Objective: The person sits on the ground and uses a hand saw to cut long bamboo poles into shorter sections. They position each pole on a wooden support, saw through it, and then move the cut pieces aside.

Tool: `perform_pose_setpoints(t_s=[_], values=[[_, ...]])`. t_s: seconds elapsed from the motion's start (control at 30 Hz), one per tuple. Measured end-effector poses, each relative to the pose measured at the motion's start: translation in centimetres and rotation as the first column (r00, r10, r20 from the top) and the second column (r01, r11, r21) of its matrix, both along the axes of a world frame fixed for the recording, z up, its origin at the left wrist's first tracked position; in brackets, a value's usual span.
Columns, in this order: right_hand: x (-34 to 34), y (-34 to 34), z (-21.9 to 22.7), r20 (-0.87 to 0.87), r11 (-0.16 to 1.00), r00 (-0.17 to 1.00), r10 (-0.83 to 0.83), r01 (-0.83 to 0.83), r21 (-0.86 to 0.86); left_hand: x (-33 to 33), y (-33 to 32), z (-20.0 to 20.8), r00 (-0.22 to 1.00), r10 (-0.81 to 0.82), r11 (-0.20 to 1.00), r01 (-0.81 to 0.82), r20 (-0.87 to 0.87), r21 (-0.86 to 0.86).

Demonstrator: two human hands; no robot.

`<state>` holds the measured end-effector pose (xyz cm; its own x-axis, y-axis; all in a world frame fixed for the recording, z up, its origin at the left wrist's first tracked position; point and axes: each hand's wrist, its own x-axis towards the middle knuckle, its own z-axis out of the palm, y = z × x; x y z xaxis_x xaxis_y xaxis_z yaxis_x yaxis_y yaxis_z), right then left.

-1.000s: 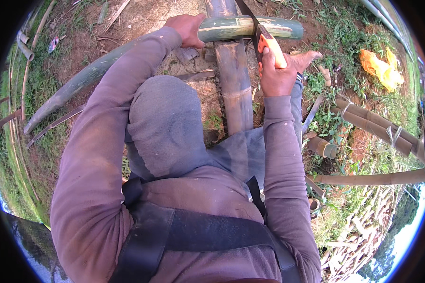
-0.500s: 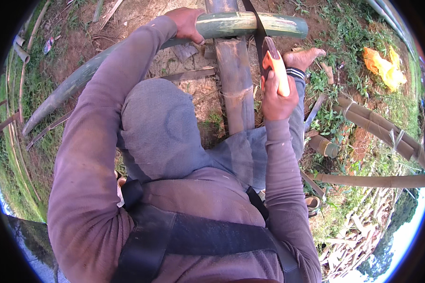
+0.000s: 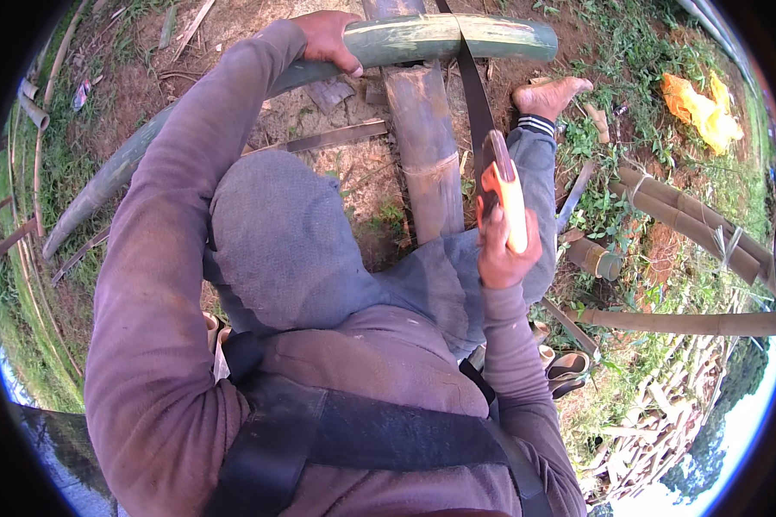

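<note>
Lying crosswise, the green bamboo pole (image 3: 405,38) is seen over a brown bamboo length (image 3: 427,155), clasped by the left hand (image 3: 326,39). Across the pole, right of that crossing, the saw (image 3: 477,108) is laid, its orange handle (image 3: 513,207) held in the right hand (image 3: 509,257). A bare foot (image 3: 550,96) is noted nearby. Farther right, tied brown poles (image 3: 694,228) and yellow-orange plastic (image 3: 703,112) are observed.

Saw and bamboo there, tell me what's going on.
A person's left hand grips a green bamboo that lies across a brown pole. The right hand holds a saw by its orange handle, the blade crossing the bamboo to the right of the left hand. How deep the blade sits cannot be told.
</note>
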<state>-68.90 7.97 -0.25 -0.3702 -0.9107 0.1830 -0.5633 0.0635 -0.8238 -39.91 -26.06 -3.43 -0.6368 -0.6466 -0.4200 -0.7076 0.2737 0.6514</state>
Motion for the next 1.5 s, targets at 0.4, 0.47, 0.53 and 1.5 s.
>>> perform_pose_setpoints(t_s=[0.4,0.47,0.53,1.5], values=[[0.4,5.5,3.9,-0.004,0.997,1.0,-0.021,0.022,0.072,-0.3,-0.2,1.8,0.998,0.044,0.977,-0.053,0.046,0.204],[0.5,6.4,3.2,0.014,0.997,0.998,-0.056,0.055,0.053,-0.5,-0.8,1.4,0.999,0.036,0.972,-0.043,0.033,0.232],[1.3,3.4,1.7,0.078,0.996,0.994,-0.074,0.077,-0.036,-0.6,-1.5,0.5,1.0,0.03,0.971,-0.03,0.003,0.238],[-7.6,-16.7,-9.4,-0.472,0.991,0.871,-0.136,0.121,-0.061,-1.4,0.3,1.0,0.996,0.094,0.989,-0.093,0.005,-0.113]])
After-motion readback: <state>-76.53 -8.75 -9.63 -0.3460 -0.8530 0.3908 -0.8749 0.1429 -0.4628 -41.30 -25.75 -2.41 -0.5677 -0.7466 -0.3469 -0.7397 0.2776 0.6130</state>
